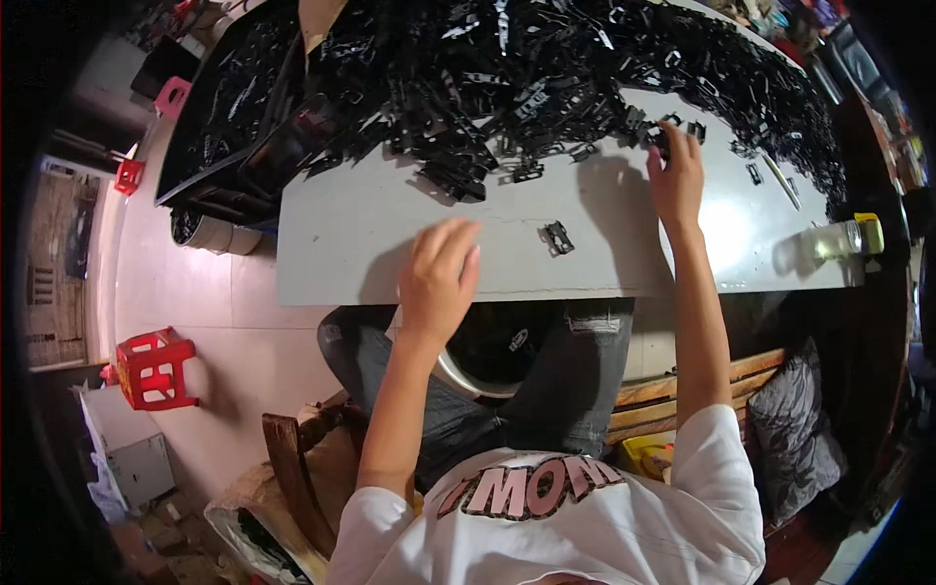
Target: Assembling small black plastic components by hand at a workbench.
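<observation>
My left hand [439, 278] hovers over the front edge of the white table, fingers stretched out and holding nothing. Out by the near side of the heap, my right hand [678, 185] has its thumb and fingertips around a small black clip-like part [659, 139], which the fingers partly hide. Another such black part [696, 131] stands just right of those fingertips. Between my two hands, a single black part [558, 238] lies by itself on the table. A large heap of similar black parts [526, 97] covers the far side.
The white table top [361, 234] ends close to my lap. A black crate [244, 185] of parts stands at left. On the right are a slim metal tool [782, 182] and a glass jar [834, 241]. Between my legs sits a round container [458, 375] with a part inside.
</observation>
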`<action>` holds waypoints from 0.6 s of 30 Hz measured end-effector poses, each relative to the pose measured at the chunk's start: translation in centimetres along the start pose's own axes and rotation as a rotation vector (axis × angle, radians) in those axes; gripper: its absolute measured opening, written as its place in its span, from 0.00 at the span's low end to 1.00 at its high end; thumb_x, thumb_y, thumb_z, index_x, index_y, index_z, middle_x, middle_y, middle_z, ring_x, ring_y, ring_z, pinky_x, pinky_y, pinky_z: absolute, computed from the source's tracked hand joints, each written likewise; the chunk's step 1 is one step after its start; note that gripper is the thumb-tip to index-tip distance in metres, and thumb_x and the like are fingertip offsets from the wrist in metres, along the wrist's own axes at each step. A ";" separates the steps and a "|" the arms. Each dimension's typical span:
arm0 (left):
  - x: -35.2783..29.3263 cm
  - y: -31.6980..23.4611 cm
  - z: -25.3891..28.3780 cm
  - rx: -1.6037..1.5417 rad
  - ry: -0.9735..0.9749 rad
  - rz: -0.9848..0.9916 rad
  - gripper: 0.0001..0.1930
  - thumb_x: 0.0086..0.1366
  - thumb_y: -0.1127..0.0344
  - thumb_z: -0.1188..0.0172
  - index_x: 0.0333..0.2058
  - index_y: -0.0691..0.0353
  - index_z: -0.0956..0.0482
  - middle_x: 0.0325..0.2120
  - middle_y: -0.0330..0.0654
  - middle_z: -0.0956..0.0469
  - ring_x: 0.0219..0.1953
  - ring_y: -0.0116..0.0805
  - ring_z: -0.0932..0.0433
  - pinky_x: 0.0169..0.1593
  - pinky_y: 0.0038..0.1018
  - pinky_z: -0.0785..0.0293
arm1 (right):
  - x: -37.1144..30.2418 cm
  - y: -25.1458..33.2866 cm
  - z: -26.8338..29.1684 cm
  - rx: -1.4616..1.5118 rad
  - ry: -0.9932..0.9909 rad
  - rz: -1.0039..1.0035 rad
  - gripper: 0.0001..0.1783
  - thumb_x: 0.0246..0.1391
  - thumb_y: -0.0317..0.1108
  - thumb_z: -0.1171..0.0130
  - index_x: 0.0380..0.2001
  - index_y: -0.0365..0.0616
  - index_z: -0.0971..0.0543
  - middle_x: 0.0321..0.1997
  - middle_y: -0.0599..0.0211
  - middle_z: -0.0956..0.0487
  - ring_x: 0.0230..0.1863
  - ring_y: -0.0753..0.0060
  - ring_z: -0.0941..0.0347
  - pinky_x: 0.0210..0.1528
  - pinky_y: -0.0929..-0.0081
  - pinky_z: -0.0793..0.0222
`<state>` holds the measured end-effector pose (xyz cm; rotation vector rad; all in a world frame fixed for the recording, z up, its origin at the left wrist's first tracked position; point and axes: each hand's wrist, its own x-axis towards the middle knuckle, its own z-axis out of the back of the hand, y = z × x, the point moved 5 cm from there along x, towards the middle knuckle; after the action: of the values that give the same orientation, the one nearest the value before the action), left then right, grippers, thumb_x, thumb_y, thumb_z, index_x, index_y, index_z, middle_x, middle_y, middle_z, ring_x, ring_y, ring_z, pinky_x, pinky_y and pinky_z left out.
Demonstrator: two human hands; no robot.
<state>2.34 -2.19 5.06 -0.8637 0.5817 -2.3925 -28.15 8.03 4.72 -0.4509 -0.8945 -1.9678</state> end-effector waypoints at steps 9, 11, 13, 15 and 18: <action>3.0 3.4 -1.5 0.160 0.023 0.153 0.17 0.51 0.68 0.34 0.39 0.60 0.29 0.43 0.42 0.30 0.46 0.46 0.32 0.46 0.38 0.31 | -7.7 3.4 1.8 0.099 0.132 -0.124 0.15 0.47 0.26 0.38 0.40 0.39 0.25 0.34 0.59 0.22 0.33 0.64 0.25 0.36 0.72 0.29; 2.8 3.2 -1.1 0.167 -0.015 0.130 0.15 0.51 0.71 0.34 0.34 0.60 0.31 0.40 0.43 0.31 0.43 0.46 0.31 0.45 0.38 0.31 | -8.1 5.0 2.0 0.060 0.183 -0.175 0.15 0.46 0.26 0.37 0.39 0.39 0.25 0.33 0.58 0.23 0.33 0.61 0.25 0.36 0.71 0.29; 2.4 3.6 -1.1 0.161 -0.042 0.126 0.14 0.51 0.72 0.35 0.33 0.60 0.31 0.40 0.43 0.31 0.42 0.46 0.31 0.45 0.38 0.32 | -8.5 6.1 1.5 0.093 0.239 -0.204 0.15 0.44 0.27 0.36 0.37 0.39 0.26 0.31 0.56 0.25 0.31 0.58 0.26 0.34 0.68 0.30; 2.0 3.8 -1.0 0.138 -0.053 0.108 0.12 0.54 0.74 0.38 0.36 0.61 0.30 0.40 0.45 0.30 0.41 0.47 0.29 0.44 0.37 0.31 | -8.8 8.8 1.2 0.147 0.225 -0.171 0.16 0.45 0.30 0.38 0.39 0.40 0.26 0.31 0.57 0.27 0.31 0.53 0.28 0.32 0.65 0.31; 1.0 3.7 0.7 0.063 -0.226 0.151 0.11 0.60 0.76 0.46 0.43 0.64 0.27 0.38 0.47 0.27 0.38 0.45 0.26 0.40 0.31 0.28 | -9.0 11.8 0.8 0.121 0.170 -0.109 0.18 0.45 0.30 0.38 0.41 0.40 0.26 0.31 0.59 0.28 0.29 0.55 0.29 0.30 0.65 0.32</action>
<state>3.38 -5.81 3.99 -1.0084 0.4633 -2.1306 -13.40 9.94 4.59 -0.1656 -0.9395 -2.0029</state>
